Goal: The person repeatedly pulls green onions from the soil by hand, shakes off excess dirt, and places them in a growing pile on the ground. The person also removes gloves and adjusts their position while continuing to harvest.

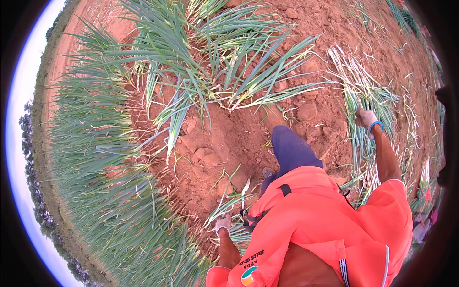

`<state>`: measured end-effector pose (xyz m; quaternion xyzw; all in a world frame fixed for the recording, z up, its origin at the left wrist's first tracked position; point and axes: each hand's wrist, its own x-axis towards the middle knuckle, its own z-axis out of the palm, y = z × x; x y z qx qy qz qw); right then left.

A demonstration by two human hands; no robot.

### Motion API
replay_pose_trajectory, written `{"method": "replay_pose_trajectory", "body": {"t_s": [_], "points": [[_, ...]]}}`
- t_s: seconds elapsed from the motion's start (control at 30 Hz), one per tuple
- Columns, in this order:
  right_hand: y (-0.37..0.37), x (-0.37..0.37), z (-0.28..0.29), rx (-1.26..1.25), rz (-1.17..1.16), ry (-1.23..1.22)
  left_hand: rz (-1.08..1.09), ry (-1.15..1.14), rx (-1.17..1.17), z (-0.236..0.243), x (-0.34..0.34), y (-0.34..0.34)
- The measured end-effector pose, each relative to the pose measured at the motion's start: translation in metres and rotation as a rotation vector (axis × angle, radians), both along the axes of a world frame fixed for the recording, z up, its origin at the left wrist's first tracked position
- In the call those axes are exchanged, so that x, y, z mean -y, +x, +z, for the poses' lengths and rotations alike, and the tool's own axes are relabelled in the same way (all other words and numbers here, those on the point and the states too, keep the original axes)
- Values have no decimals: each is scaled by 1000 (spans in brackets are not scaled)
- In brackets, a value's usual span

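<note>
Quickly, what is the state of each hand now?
Left hand: closed on green onion leaves.
Right hand: closed on pulled onion plants.

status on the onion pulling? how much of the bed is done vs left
Done: a row of pulled plants lies flat on the bare red soil at the right. In hand: the right hand rests on that row; the left hand is down at a few loose stalks by the foot. Left: a clump ahead and the dense standing rows to the left remain rooted. Most is still unpulled.
</note>
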<state>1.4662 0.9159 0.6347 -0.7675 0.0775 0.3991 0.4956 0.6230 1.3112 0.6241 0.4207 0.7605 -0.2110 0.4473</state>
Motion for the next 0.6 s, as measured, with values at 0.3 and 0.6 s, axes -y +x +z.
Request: {"method": "replay_pose_trajectory", "body": {"t_s": [0.3, 0.6], "points": [[-87, -61, -43, -154, 562, -291, 940, 64, 252, 96, 78, 102], [-2, -196, 11, 9, 459, -148, 965, 41, 237, 125, 111, 139]]}}
